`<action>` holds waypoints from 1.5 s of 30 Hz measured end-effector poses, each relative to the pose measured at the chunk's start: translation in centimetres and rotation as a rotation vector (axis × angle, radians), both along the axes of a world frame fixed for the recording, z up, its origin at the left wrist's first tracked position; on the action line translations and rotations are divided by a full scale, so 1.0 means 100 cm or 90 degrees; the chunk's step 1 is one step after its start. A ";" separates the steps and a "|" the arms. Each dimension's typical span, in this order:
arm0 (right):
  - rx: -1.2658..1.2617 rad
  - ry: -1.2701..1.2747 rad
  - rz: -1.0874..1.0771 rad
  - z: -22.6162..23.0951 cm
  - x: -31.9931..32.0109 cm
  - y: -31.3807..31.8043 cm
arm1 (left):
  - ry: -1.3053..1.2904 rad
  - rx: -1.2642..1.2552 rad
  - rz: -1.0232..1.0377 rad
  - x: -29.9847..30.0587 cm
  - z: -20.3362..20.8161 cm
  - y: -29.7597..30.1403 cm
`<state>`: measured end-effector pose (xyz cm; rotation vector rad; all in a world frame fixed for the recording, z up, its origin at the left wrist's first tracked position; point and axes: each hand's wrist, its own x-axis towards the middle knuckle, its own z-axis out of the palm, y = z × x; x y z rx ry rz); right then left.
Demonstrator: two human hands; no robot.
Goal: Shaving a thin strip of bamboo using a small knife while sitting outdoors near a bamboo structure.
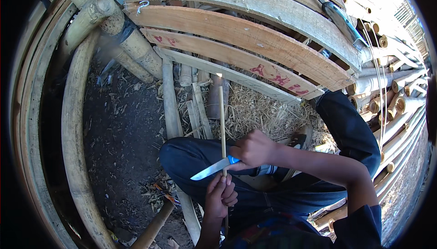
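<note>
The right hand is clenched around the blue handle of a short steel-bladed knife, whose blade crosses a thin, pale, straight bamboo stick just above the fingers of the left hand, which are closed tight round the stick's lower part. The main risk, as I judge it, is the blade skidding on the hard bamboo skin and sliding down into those left fingers, since the edge sits so near them — a knot or a sudden give in the grain could cause it. The slender stick might also split crookedly or snap if the blade bites too deep. It stands nearly upright over the person's dark-trousered knee, rising well beyond the fingers toward a heap of pale dry shavings; it looks smooth, even in width and yellowish, its lower end hidden below the left hand. Further past the fingers lie curved wooden planks, and thick bamboo poles bend round to the left.
</note>
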<state>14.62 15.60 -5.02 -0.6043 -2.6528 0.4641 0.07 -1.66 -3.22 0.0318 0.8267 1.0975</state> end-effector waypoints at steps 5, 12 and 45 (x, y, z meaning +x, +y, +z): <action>-0.067 -0.076 -0.249 -0.006 0.014 0.026 | -0.038 0.004 -0.004 -0.002 -0.009 -0.004; -0.075 -0.076 -0.240 -0.003 0.012 0.032 | -0.018 0.007 0.004 -0.001 -0.005 -0.006; -0.117 -0.056 -0.263 0.014 0.014 0.028 | -0.026 0.022 -0.024 0.003 0.001 -0.007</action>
